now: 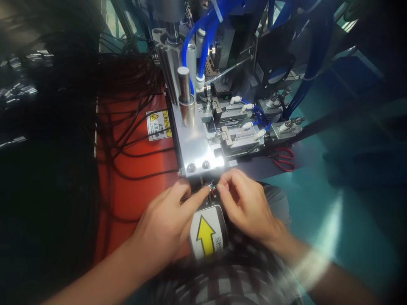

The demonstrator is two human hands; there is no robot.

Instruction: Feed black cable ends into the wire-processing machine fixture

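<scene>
Thin wires (pixel 212 186), one of them red, show between my two hands, just in front of the machine's metal plate (pixel 193 144). My left hand (pixel 165 212) is closed, with a fingertip at the left of the wires; what lies under its fingers is hidden. From the right, my right hand (pixel 248 203) pinches the wire ends between thumb and forefinger. Directly below the wires is a white label (pixel 195 243) with a yellow arrow (pixel 206 235), on a dark rounded part.
Black cables (pixel 143 154) cross the orange-red surface (pixel 136 195) on the left, near a yellow warning label (pixel 159 126). Air cylinders (pixel 241 142) with white fittings and blue tubes (pixel 210 34) stand beyond my hands. Red-handled scissors (pixel 284 160) lie at the right.
</scene>
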